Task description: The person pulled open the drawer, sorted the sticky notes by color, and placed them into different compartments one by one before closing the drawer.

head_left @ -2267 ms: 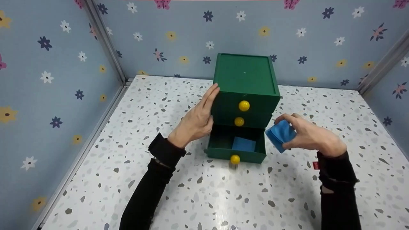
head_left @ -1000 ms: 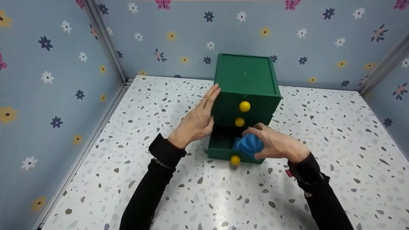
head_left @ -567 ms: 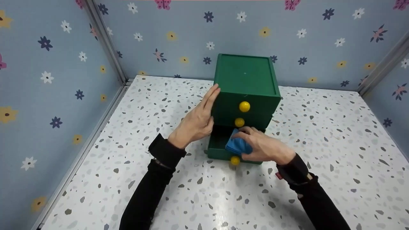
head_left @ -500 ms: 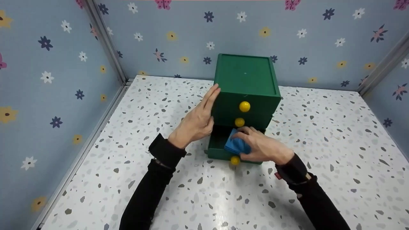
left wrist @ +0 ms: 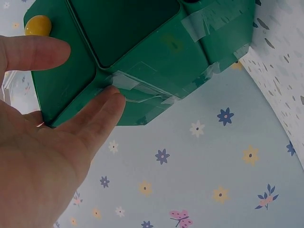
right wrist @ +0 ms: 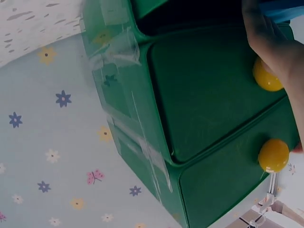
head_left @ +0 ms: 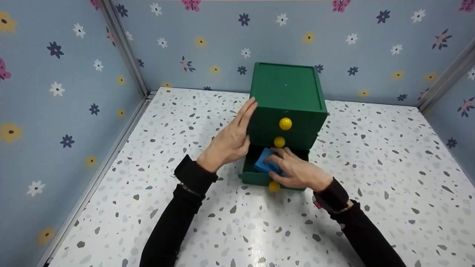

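Observation:
A green drawer unit (head_left: pixel 287 87) with yellow knobs stands on the table, its bottom drawer (head_left: pixel 256 178) pulled out. My left hand (head_left: pixel 228 141) rests with straight fingers against the unit's left side; the left wrist view shows the fingertips (left wrist: pixel 114 95) touching the taped green wall. Inside the drawer, my right hand (head_left: pixel 300 171) holds a folded blue cloth (head_left: pixel 262 160) between thumb and bent fingers. The cloth is low in the drawer, partly covered by the hand. In the right wrist view, a blue edge of the cloth (right wrist: pixel 285 9) shows beyond the fingers.
The upper two drawers are closed, with a yellow top knob (head_left: pixel 285 123) and a middle knob (head_left: pixel 279 141) above the right hand. Flowered panels (head_left: pixel 207 37) enclose the speckled white table (head_left: pixel 178 122) at the back and sides.
My right hand has carried the folded blue cloth from the unit's right side leftward and down into the bottom drawer. The blue piece seen there earlier is now hidden. My left hand has stayed put.

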The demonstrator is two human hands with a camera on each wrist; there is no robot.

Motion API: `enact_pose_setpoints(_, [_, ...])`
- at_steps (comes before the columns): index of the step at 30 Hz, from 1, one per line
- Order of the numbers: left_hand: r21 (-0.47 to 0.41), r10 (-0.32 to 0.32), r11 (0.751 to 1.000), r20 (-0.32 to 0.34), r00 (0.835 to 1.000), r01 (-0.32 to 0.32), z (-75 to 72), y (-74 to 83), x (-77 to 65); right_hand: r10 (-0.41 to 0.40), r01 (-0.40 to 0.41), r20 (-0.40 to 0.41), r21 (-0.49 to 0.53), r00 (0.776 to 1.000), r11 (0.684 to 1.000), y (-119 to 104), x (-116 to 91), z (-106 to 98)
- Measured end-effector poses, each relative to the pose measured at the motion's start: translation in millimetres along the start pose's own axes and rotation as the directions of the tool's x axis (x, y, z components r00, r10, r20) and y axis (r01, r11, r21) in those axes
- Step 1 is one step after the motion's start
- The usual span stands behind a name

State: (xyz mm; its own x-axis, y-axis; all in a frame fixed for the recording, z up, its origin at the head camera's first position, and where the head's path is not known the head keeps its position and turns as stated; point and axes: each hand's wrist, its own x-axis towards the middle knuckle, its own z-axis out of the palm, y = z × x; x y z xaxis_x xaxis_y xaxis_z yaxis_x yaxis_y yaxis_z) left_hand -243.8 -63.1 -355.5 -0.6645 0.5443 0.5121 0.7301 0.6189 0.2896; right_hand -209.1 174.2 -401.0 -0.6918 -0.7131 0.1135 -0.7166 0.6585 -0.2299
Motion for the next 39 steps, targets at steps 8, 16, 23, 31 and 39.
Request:
enact_pose_setpoints(8, [0.006, 0.023, 1.0, -0.015, 1.0, -0.023, 1.2, -1.4, 0.1, -0.074, 0.072, -0.07, -0.04, 0.995, 0.997, 3, 6, 12])
enact_pose_setpoints(16, [0.001, 0.016, 1.0, -0.02, 1.0, -0.016, 1.8, -1.4, -0.8, -0.067, 0.062, -0.068, -0.079, 0.995, 0.995, 1, 9, 18])
enact_pose_setpoints(23, [0.006, 0.011, 1.0, -0.014, 1.0, -0.01, 2.3, -0.9, -0.7, -0.062, 0.058, -0.049, -0.071, 0.997, 0.996, 0, 7, 14])
enact_pose_setpoints(31, [0.015, 0.013, 1.0, -0.008, 1.0, -0.013, 1.9, -0.4, -0.3, -0.016, 0.016, 0.0, -0.075, 1.0, 0.997, 5, -2, -4])
enact_pose_setpoints(39, [0.005, 0.02, 1.0, -0.015, 1.0, -0.02, 2.6, -0.6, -0.1, -0.006, 0.005, -0.015, -0.031, 1.0, 1.0, 1, -10, -28])
